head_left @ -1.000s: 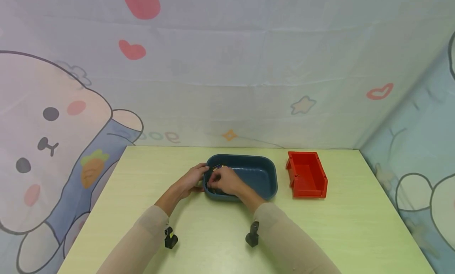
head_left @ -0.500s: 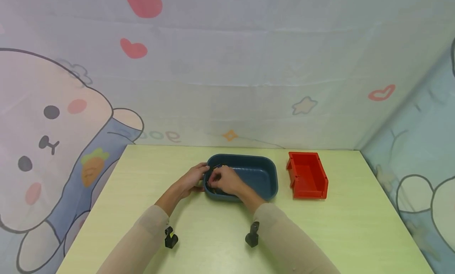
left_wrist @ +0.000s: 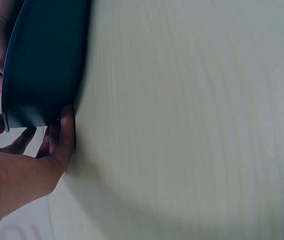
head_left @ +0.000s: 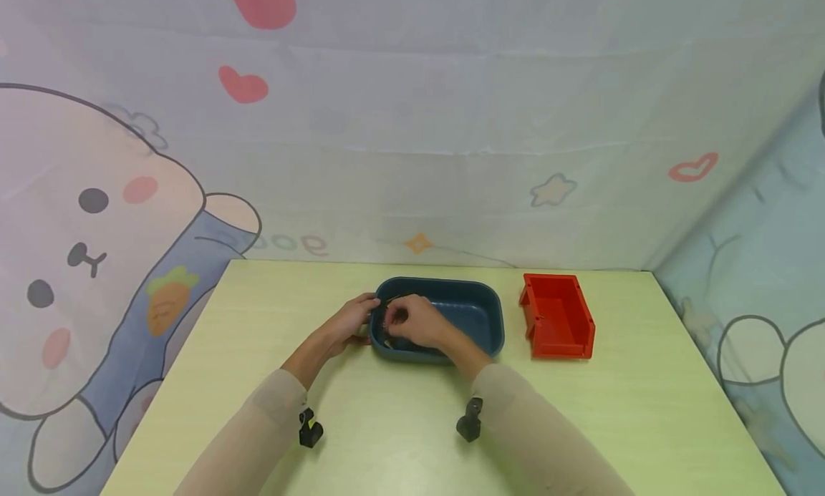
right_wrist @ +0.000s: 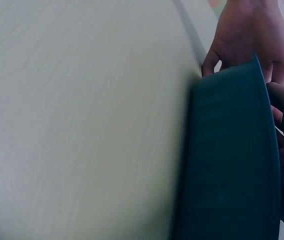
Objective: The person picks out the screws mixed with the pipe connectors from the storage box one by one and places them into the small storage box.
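A dark blue, oblong plastic bin (head_left: 470,321) stands on the table. My left hand (head_left: 349,323) holds its left end from outside; in the left wrist view the hand's (left_wrist: 27,165) fingers and thumb spread along the end wall from rim to base. Inside the bin's left part is my right hand (head_left: 415,321), fingers curled and thumb and fingertips close together. Whether a small thing sits between those fingertips is too small to tell. Small dark items lie by that left wall, mostly covered by the hand. In the right wrist view the bin's wall (right_wrist: 227,155) hides the fingertips.
A red open-fronted parts bin (head_left: 559,317) stands on the table right of the blue one. Behind the pale wood-grain table (head_left: 657,396) hangs a printed cloth (head_left: 451,124). Black wrist cameras hang below both sleeves, the left camera (head_left: 310,430) and the right camera (head_left: 470,421).
My right hand has shifted slightly right and up inside the blue bin, away from its left wall. The left hand and both bins stay in place.
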Demonstrator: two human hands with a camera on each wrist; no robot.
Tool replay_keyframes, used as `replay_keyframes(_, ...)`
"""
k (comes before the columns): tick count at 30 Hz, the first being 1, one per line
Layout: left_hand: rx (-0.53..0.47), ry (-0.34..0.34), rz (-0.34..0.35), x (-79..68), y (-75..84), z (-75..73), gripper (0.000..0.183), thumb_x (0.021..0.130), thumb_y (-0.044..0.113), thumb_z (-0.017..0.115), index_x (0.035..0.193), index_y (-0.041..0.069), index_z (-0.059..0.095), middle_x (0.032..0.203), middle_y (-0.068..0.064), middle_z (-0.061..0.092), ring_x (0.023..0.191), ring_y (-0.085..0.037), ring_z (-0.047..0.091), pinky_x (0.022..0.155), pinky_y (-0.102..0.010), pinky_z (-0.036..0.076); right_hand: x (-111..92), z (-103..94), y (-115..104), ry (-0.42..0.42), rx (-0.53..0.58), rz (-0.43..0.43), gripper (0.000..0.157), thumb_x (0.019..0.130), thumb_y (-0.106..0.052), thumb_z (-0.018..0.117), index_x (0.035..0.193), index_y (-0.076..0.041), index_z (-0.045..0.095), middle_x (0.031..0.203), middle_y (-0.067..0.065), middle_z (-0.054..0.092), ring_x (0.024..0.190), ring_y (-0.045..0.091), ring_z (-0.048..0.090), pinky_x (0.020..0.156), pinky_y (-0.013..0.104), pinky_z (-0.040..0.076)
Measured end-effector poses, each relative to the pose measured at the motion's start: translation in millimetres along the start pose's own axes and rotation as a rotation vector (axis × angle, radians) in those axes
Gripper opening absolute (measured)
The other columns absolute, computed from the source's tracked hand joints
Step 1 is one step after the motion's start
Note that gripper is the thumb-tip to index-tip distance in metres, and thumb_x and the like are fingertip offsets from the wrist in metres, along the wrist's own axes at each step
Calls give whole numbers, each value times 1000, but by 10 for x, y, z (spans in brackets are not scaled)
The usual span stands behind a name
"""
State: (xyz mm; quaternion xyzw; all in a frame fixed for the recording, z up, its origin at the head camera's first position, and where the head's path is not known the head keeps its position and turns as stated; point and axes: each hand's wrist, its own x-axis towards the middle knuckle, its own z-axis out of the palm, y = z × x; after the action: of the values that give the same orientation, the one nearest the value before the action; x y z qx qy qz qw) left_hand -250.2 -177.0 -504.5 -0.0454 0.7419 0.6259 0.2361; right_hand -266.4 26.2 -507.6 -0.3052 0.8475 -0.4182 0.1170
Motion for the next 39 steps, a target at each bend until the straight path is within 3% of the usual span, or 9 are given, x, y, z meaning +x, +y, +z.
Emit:
replay_keyframes(3,5,1,3,2,7,2,55,113,34,42,163,11,37,162,-19,43,147,-38,44,80,-37,57,-40,-89,8,13,6,-7,3,94,-5,73,96,-4,75,88,-4,69,78,10,62,74,28,52)
replay_keyframes(9,8,-3,0,2,6,7,57,113,34,43,164,10,35,165,-20,39,149,-41,40,79,-38,57,-155,-266,57,49,27,-8,5,96,-7,75,93,-10,74,88,-3,69,79,12,62,73,29,53)
replay_keyframes(15,7,-4,-3,-5,7,18,57,113,34,43,165,11,34,167,-20,35,150,-41,39,78,-37,57,-285,-429,89,78,53,12,5,99,-9,75,101,-4,75,94,-1,70,84,15,64,77,32,55)
replay_keyframes(24,10,-7,-8,-9,1,23,58,114,34,42,165,10,32,168,-21,32,150,-42,38,78,-37,57,-434,-659,96,130,38,2,6,100,-8,73,102,-6,77,93,0,71,84,17,64,78,33,54)
replay_keyframes(30,11,-9,-14,5,-1,22,58,114,34,42,166,10,30,170,-20,29,152,-42,35,78,-37,57,-513,-745,132,147,15,14,6,100,-10,74,102,-5,77,93,-1,70,85,18,63,79,34,54)
replay_keyframes(39,22,-19,7,-13,18,16,55,115,32,40,164,10,34,166,-20,37,149,-41,41,78,-38,57,-619,-860,235,183,-20,6,6,99,-13,76,100,-7,76,91,-2,70,83,18,63,79,33,55)
